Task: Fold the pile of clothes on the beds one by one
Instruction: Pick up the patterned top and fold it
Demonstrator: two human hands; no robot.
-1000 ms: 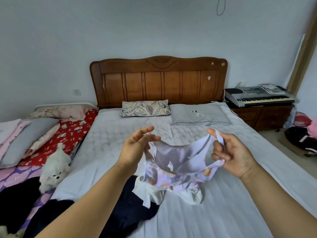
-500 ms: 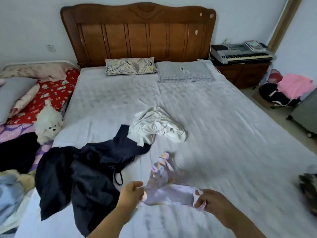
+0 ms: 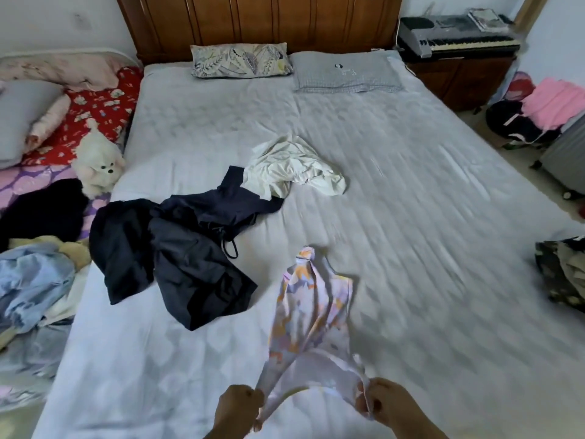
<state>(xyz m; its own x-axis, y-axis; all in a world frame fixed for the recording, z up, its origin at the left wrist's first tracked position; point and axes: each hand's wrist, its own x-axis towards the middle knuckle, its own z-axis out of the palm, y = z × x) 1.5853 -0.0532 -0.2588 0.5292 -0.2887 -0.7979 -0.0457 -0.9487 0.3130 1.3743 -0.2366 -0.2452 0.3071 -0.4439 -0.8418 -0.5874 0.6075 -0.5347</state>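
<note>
I see the patterned garment (image 3: pixel 311 315) stretched flat on the bed (image 3: pixel 411 217) near its foot. My left hand (image 3: pixel 237 407) and right hand (image 3: pixel 384 403) each pinch its near edge, fingers curled. Dark clothes (image 3: pixel 190 248) and a white garment (image 3: pixel 294 169) lie beyond.

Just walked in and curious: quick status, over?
Left hand and right hand each pinch the patterned garment, spread over the bed. Dark clothes and white garment wait unfolded. Nothing in the way.

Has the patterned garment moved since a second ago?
Yes. The patterned garment, then held up toward the headboard, now lies flung out on the bed sheet.
</note>
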